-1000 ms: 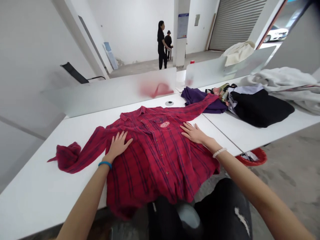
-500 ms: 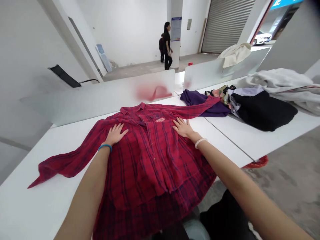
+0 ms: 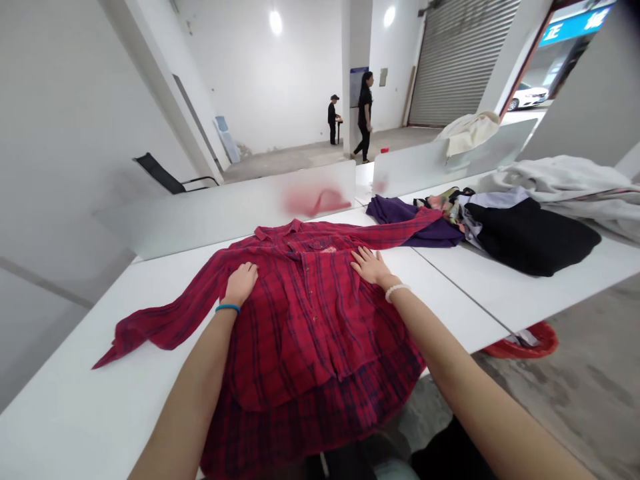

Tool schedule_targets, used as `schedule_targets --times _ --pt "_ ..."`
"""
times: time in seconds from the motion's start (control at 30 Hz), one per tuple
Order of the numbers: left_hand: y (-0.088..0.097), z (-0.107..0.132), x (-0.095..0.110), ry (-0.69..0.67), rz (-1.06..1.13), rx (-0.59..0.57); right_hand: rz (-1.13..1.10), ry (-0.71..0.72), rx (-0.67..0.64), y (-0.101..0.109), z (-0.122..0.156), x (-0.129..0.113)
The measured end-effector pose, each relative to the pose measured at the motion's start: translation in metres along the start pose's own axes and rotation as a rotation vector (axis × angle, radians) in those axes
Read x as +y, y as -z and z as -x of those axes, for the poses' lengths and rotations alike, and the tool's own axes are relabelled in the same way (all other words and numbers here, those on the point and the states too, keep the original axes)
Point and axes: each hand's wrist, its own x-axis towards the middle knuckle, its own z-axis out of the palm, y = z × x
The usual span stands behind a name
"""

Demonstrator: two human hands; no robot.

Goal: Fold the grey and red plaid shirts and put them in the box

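A red and navy plaid shirt (image 3: 280, 320) lies front up on the white table, its collar away from me and its hem hanging over the near edge. One sleeve stretches out to the left; the other reaches right, across a purple garment (image 3: 390, 210). At the shirt's left side, my left hand (image 3: 241, 283) has its fingers curled in on the cloth, the fingertips partly hidden. My right hand (image 3: 371, 267) rests flat on the right side of the chest, fingers spread.
Black cloth (image 3: 533, 230) and white cloth (image 3: 565, 175) are heaped at the right. Low frosted panels (image 3: 225, 217) line the table's back edge. A red basket (image 3: 543, 343) stands below the table at right. Two people are in the background, one walking (image 3: 366, 113).
My left hand has gone from flat with spread fingers to curled on the shirt. The right hand stays flat. The view has tilted up slightly, and the walking person has moved right.
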Motion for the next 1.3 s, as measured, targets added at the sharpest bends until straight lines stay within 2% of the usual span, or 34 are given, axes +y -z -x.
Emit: schedule_targets --times 0.2,0.37,0.47,0.57,0.7,0.8,0.87,0.93,1.03,1.17,1.23,1.3 --pt "0.010 0.034 0.015 0.002 -0.021 0.000 -0.045 0.034 0.021 0.001 0.023 -0.004" --pt "0.024 0.085 0.031 -0.066 -0.004 0.040 -0.132 0.040 0.097 0.006 0.048 -0.012" --pt "0.037 0.131 0.037 -0.098 0.030 0.085 -0.207 0.047 0.138 0.013 0.062 -0.011" --pt "0.050 0.192 0.042 -0.123 0.118 0.129 -0.276 0.046 0.148 0.023 0.084 -0.003" --pt "0.060 0.280 0.055 -0.134 0.227 0.094 -0.408 0.154 0.150 0.027 0.138 0.002" --pt "0.056 0.322 0.066 -0.108 0.262 0.111 -0.370 0.288 0.231 0.021 0.187 -0.004" --pt "0.053 0.333 0.068 -0.076 0.271 0.145 -0.255 0.356 0.301 0.016 0.214 -0.007" --pt "0.054 0.333 0.066 -0.065 0.303 0.144 -0.193 0.422 0.333 0.014 0.232 -0.005" --pt "0.065 0.325 0.061 0.006 0.379 0.141 -0.195 0.505 0.266 0.015 0.247 0.006" --pt "0.093 0.316 0.066 0.358 0.497 0.275 -0.206 0.527 0.193 0.017 0.254 0.017" --pt "0.108 0.311 0.073 0.535 0.549 0.327 -0.223 0.508 0.202 0.018 0.254 0.020" --pt "0.123 0.306 0.081 0.652 0.565 0.368 -0.271 0.492 0.236 0.020 0.252 0.021"
